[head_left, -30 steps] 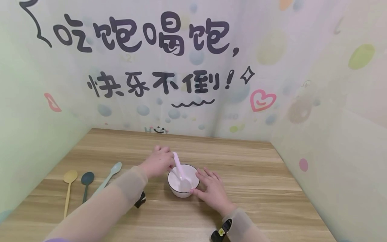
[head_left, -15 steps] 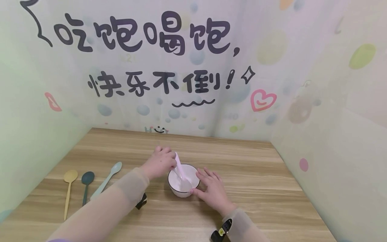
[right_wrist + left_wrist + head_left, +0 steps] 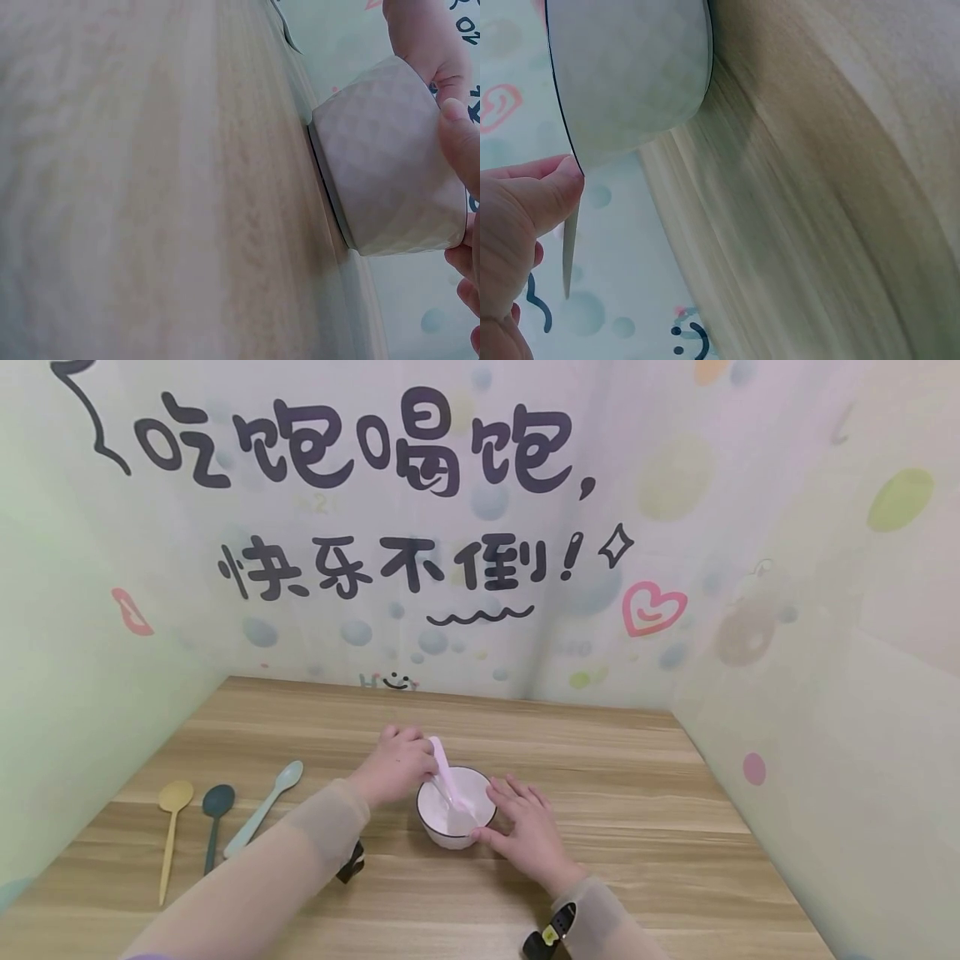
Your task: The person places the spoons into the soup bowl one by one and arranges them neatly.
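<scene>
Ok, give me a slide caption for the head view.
Left hand holding a pink spoon in a white bowl, right hand gripping its rim, three other spoons lying to the left.

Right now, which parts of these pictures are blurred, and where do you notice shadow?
Head view: bowl and yellow spoon fairly sharp, lighting mostly even; left wrist view: soft shadow on the table beside the bowl; right wrist view: foreground table blurred, shadow near bowl.
</scene>
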Available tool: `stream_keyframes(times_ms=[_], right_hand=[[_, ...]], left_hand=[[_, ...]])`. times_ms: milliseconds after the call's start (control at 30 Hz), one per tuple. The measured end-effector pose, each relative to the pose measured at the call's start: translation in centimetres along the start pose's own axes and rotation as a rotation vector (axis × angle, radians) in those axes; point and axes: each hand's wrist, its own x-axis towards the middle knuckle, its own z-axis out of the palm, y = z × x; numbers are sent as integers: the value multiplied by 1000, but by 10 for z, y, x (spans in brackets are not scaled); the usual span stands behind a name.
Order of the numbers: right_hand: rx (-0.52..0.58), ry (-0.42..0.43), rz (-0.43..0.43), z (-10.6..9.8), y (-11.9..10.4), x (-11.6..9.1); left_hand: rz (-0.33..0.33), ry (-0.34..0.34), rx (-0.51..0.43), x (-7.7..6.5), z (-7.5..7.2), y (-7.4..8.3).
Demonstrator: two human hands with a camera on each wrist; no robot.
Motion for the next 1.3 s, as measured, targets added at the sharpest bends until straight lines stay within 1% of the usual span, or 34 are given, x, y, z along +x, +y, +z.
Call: stream_keyframes(times_ms=[100,167,333,567,700,767,833,967,1167,1300], right_hand=[[-3,-4,2,0,0,0],[-1,-3,1,0,0,0],[5,-3,4,0,0,0],[7,0,-3,0,-1,0],[15,0,-2,0,-1,0],[14,0,-1,-1,-1,0],[12,2,-2,0,-1,0],[9,6,-2,0,1,-1],[8,1,6,1,1,-1],[6,-3,9,0,0,-1]], left_hand=[[-47,16,-59,-2,4,-3],[-64,33,-85,-3,5,-4],[-70,65,-113,-6,6,-7],[-105,113,-198,-9,3,-6],[-144,133,-265,-11,1,-5],[-176,142,-303,-12,1,-5],[-205,153,-319,-14,1,-4],[-254,154,-328,-18,2,-4],[-275,151,-338,-25,6,-5],[-310,144,-373,-32,7,-5]])
